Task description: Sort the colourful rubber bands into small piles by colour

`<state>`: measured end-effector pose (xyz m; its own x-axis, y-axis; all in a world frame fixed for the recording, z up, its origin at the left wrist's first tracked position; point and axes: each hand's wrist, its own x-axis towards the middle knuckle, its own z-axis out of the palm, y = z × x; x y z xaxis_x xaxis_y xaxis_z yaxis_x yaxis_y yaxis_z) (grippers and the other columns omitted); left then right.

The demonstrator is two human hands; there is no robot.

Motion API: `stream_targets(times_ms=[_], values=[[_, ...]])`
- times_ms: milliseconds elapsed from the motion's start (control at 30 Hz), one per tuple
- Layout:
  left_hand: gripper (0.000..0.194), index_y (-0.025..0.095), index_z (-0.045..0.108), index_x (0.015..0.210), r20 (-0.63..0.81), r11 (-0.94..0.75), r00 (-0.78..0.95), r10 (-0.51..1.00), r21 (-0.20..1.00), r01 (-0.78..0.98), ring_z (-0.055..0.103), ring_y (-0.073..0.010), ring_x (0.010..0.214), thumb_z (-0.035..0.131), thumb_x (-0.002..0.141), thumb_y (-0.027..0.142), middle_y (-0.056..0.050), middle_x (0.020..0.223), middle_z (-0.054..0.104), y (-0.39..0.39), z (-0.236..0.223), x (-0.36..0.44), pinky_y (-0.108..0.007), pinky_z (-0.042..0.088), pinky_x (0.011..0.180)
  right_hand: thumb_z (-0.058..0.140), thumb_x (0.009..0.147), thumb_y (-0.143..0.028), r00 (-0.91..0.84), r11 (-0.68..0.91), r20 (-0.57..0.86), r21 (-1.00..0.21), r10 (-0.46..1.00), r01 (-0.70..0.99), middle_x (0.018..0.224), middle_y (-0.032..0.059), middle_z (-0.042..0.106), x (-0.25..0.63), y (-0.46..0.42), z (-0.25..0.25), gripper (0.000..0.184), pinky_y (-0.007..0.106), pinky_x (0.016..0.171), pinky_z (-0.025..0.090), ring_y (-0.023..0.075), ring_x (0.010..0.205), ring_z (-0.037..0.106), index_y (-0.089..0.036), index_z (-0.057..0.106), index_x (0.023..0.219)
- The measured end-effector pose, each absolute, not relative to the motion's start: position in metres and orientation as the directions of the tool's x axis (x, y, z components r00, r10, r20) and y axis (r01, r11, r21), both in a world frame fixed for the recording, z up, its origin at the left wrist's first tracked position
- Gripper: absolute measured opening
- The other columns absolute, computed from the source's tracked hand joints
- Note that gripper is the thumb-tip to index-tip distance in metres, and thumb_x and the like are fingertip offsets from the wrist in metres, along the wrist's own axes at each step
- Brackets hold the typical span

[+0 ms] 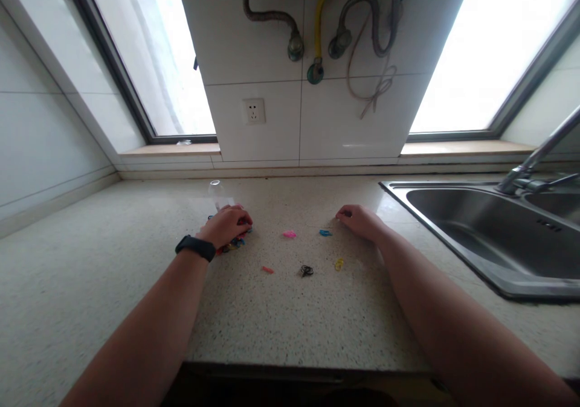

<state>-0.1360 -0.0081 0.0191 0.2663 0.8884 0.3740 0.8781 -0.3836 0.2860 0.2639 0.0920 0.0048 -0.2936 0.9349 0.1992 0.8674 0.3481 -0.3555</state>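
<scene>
My left hand (225,224), with a dark band on its wrist, rests over a pile of small mixed-colour rubber bands (233,244). Its fingers curl closed on some of them and hide part of the pile. Off to the right, my right hand (359,221) is low over the counter with thumb and finger pinched together; anything between them is too small to make out. Between the hands lie little separate groups of bands: pink (289,234), blue (325,233), orange-red (267,270), black (307,270) and yellow (339,264).
A clear cup (215,192) stands behind my left hand. The speckled counter (290,322) runs to a tiled wall with a socket (254,111) and hoses (319,20). At the right are a steel sink (475,238) and a faucet (521,174).
</scene>
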Motion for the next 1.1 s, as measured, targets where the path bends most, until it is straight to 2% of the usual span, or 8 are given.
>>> stream_targets(times_ms=[100, 200, 333, 433, 567, 733, 967, 1100], values=[[0.012, 0.023, 0.074, 0.082, 0.423, -0.384, 0.224, 0.878, 0.342, 0.858, 0.062, -0.0219, 0.087, 0.067, 0.080, 0.033, -0.008, 0.088, 0.068, -0.010, 0.024, -0.131, -0.036, 0.047, 0.087, 0.055, 0.087, -0.038, -0.346, 0.402, 0.210, -0.361, 0.914, 0.842, 0.091, 0.0067, 0.074, 0.261, 0.090, 0.005, 0.026, 0.029, 0.071, 0.045, 0.0199, 0.082, 0.065, -0.024, 0.075, 0.094], [0.018, 0.021, 0.073, 0.087, 0.431, -0.340, 0.106, 0.896, 0.512, 0.789, 0.060, -0.0175, 0.073, 0.065, 0.082, 0.037, -0.006, 0.078, 0.066, -0.012, 0.027, -0.123, -0.030, 0.048, 0.070, 0.055, 0.087, -0.037, -0.352, 0.407, 0.209, -0.366, 0.912, 0.837, 0.090, 0.0067, 0.074, 0.260, 0.089, 0.006, 0.025, 0.029, 0.071, 0.044, 0.0198, 0.081, 0.065, -0.023, 0.074, 0.093], [0.030, 0.018, 0.070, 0.093, 0.370, -0.286, -0.033, 0.928, 0.769, 0.572, 0.050, -0.0121, 0.057, 0.067, 0.080, 0.044, -0.001, 0.066, 0.058, -0.015, 0.030, -0.108, -0.025, 0.040, 0.053, 0.056, 0.087, -0.037, -0.350, 0.404, 0.208, -0.360, 0.914, 0.841, 0.090, 0.0065, 0.074, 0.260, 0.088, 0.006, 0.024, 0.028, 0.069, 0.044, 0.0200, 0.080, 0.065, -0.023, 0.074, 0.093], [0.031, 0.017, 0.069, 0.092, 0.372, -0.325, -0.048, 0.927, 0.861, 0.392, 0.047, -0.0102, 0.057, 0.072, 0.077, 0.044, 0.000, 0.069, 0.058, -0.021, 0.035, -0.093, -0.023, 0.037, 0.052, 0.056, 0.087, -0.036, -0.345, 0.394, 0.196, -0.358, 0.918, 0.846, 0.091, 0.0070, 0.074, 0.259, 0.088, 0.006, 0.024, 0.028, 0.068, 0.044, 0.0200, 0.080, 0.065, -0.023, 0.074, 0.095], [0.028, 0.018, 0.067, 0.089, 0.378, -0.360, -0.022, 0.925, 0.895, 0.265, 0.045, -0.0098, 0.058, 0.074, 0.076, 0.042, 0.001, 0.069, 0.057, -0.031, 0.042, -0.076, -0.023, 0.035, 0.052, 0.057, 0.086, -0.036, -0.349, 0.396, 0.192, -0.352, 0.917, 0.848, 0.090, 0.0065, 0.074, 0.260, 0.090, 0.004, 0.022, 0.028, 0.068, 0.044, 0.0195, 0.079, 0.065, -0.024, 0.074, 0.095], [0.026, 0.018, 0.067, 0.087, 0.398, -0.392, -0.007, 0.917, 0.906, 0.161, 0.049, -0.0110, 0.064, 0.077, 0.073, 0.038, -0.001, 0.073, 0.060, -0.039, 0.045, -0.064, -0.024, 0.040, 0.058, 0.058, 0.085, -0.036, -0.354, 0.403, 0.197, -0.357, 0.914, 0.842, 0.091, 0.0064, 0.074, 0.261, 0.091, 0.003, 0.022, 0.028, 0.069, 0.043, 0.0194, 0.080, 0.065, -0.024, 0.073, 0.095], [0.023, 0.019, 0.068, 0.084, 0.452, -0.454, 0.045, 0.891, 0.880, 0.138, 0.058, -0.0152, 0.079, 0.078, 0.072, 0.036, -0.004, 0.085, 0.065, -0.045, 0.046, -0.051, -0.030, 0.049, 0.074, 0.057, 0.084, -0.038, -0.342, 0.391, 0.197, -0.343, 0.919, 0.854, 0.092, 0.0054, 0.073, 0.259, 0.088, 0.006, 0.023, 0.027, 0.065, 0.041, 0.0188, 0.079, 0.064, -0.025, 0.073, 0.095], [0.022, 0.020, 0.069, 0.082, 0.462, -0.466, 0.069, 0.884, 0.884, 0.044, 0.058, -0.0151, 0.081, 0.082, 0.070, 0.032, -0.004, 0.086, 0.067, -0.050, 0.049, -0.046, -0.030, 0.049, 0.079, 0.057, 0.085, -0.038, -0.344, 0.394, 0.198, -0.346, 0.918, 0.851, 0.091, 0.0059, 0.074, 0.259, 0.089, 0.004, 0.024, 0.026, 0.064, 0.040, 0.0179, 0.077, 0.064, -0.024, 0.073, 0.095]])
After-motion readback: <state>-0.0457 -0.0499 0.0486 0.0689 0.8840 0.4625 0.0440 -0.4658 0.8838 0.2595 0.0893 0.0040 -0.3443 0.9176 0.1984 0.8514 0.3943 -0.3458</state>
